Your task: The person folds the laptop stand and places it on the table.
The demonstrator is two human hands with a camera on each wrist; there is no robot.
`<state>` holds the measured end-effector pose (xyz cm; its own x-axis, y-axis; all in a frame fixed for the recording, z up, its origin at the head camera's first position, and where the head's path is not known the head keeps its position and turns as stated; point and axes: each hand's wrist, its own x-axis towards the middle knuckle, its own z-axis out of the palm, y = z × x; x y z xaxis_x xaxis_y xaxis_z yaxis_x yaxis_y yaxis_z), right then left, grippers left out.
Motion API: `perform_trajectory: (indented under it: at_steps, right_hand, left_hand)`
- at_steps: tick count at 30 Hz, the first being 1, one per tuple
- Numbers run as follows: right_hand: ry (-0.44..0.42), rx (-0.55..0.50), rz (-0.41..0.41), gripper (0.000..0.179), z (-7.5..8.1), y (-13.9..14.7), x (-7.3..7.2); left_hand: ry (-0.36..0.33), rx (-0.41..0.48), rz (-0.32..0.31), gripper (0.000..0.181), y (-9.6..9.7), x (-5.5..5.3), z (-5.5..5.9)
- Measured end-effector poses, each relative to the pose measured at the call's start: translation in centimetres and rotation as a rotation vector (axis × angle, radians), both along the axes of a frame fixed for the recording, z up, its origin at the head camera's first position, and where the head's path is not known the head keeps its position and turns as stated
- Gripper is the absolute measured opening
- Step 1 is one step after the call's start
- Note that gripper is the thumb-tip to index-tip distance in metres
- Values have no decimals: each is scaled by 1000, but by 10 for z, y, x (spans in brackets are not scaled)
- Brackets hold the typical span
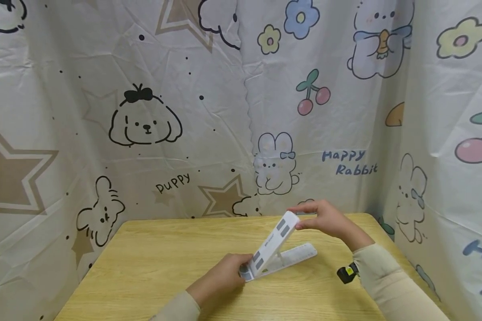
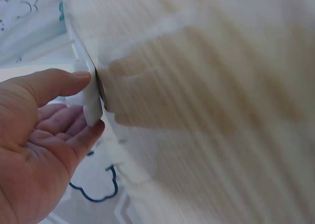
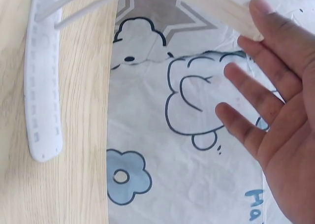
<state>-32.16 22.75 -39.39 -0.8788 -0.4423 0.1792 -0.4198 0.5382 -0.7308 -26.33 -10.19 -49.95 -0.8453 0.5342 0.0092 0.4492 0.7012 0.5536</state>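
A white folding laptop stand (image 1: 270, 246) with grey pads stands part-way unfolded on the table, its raised arm slanting up to the right above the notched base bar (image 1: 299, 254). My left hand (image 1: 225, 273) grips the hinged end; in the left wrist view thumb and fingers pinch that white end (image 2: 92, 103) at the table's surface. My right hand (image 1: 325, 219) pinches the top of the raised arm (image 3: 231, 12) between thumb and index finger, its other fingers spread apart. Thin struts (image 3: 83, 10) run between arm and base in the right wrist view.
The light wooden table (image 1: 161, 254) carries the stand right of its middle. A cartoon-printed curtain (image 1: 209, 133) hangs behind and along the sides, close to the table's edges. A black strap device (image 1: 347, 273) sits at the right sleeve.
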Motion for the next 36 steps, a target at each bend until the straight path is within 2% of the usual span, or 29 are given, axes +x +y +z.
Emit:
perform_trajectory:
  at_steps: [3, 8, 16, 19, 24, 28, 32, 36]
  right_hand:
    - [15, 7, -19, 52, 0, -4, 3]
    - [52, 7, -61, 50, 3, -10, 9]
    - [0, -24, -83, 48, 3, -13, 21]
    - [0, -35, -77, 48, -1, -11, 21]
    - [14, -66, -2, 49, -10, -2, 16]
    - [31, -72, 51, 54, -24, 10, 9]
    - [15, -35, 31, 60, -47, 25, 3]
    - [-46, 25, 7, 62, -70, 39, 2]
  left_hand:
    - [-14, 10, -27, 73, -6, -7, 1]
    - [-83, 28, -38, 76, -14, -15, 4]
    - [-102, 12, -61, 77, -23, -28, 0]
    - [-127, 27, -47, 77, -22, -28, -2]
    - [-101, 94, -62, 75, -16, -26, 0]
    - [-55, 190, -16, 74, -3, -23, 11]
    - [13, 272, 50, 73, 16, -17, 28]
    - [65, 331, 75, 71, 37, -11, 45]
